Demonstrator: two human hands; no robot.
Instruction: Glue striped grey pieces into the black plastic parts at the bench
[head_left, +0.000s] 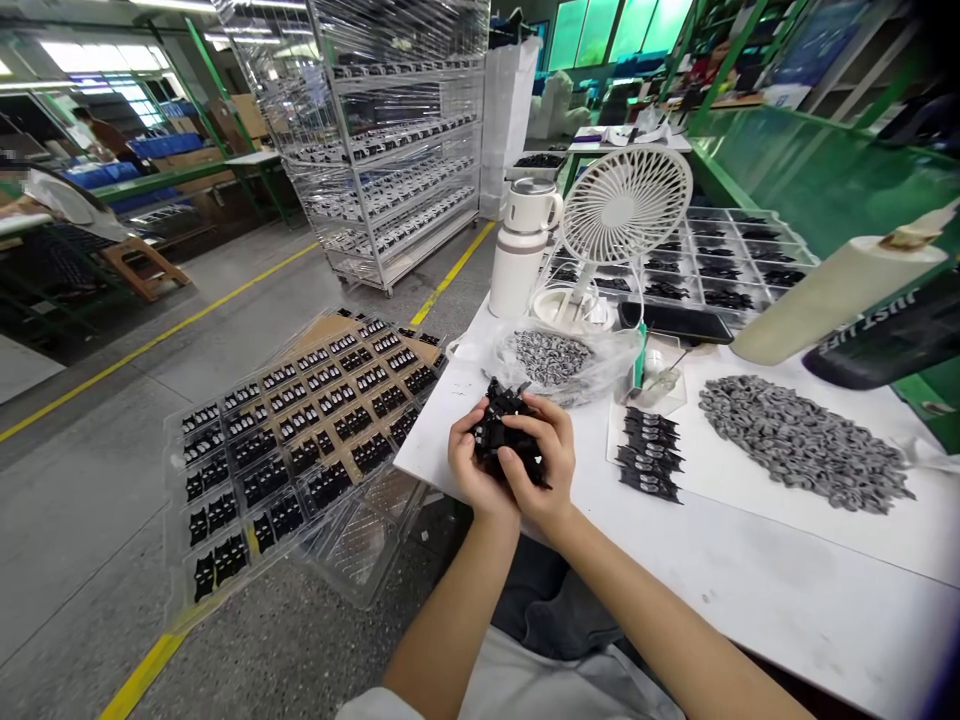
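Note:
Both my hands are cupped together over the near left corner of the white table (750, 580), holding a bunch of small black plastic parts (504, 425). My left hand (471, 468) wraps the bunch from the left. My right hand (541, 470) closes over it from the right, fingers curled. A short row of the same black parts (649, 455) lies on the table just right of my hands. Beyond it spreads a flat pile of small grey metal pieces (802, 442). A clear bag of more grey pieces (551, 357) sits behind my hands.
A clear tray of black parts (300, 440) stands low to my left over the floor. On the table are a white desk fan (622, 215), a white jug (525, 250), a black phone (675, 322) and a cream roll (840, 295). A wire rack (397, 150) stands across the aisle.

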